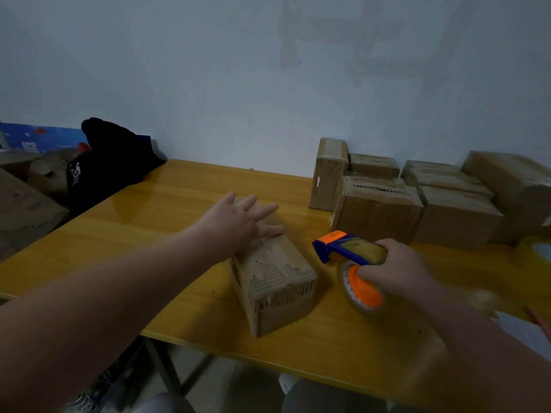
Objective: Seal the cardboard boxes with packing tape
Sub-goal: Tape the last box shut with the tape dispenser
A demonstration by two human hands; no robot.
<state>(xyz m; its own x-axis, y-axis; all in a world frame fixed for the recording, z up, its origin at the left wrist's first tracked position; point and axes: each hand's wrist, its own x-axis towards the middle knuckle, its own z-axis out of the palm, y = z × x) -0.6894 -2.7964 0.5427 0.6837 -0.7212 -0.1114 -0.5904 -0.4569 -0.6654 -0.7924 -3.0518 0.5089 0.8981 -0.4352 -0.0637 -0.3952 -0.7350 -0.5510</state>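
Yellow table [167, 210] carries the small cardboard box [277, 275] at centre frame, left hand [238, 222] resting on its far end with spread fingers, right hand [399, 269] curled around the tape dispenser [346, 248] just beside; next, I judge, tape must meet the box top

Small packing or dispatch room, makeshift look. Cues: glossy yellow wooden table [179, 210] on dark metal legs [167, 371], set against a bare, patchy white-grey wall [208, 70]; batch of taped brown cardboard boxes [447, 210] stacked at the table's back right; one ribbed brown cardboard box [274, 269] mid-table; orange-and-blue handheld tape dispenser [348, 248] loaded with a clear roll; loose brown cartons [21, 210] and a black fabric bag [110, 165] piled off the left end.
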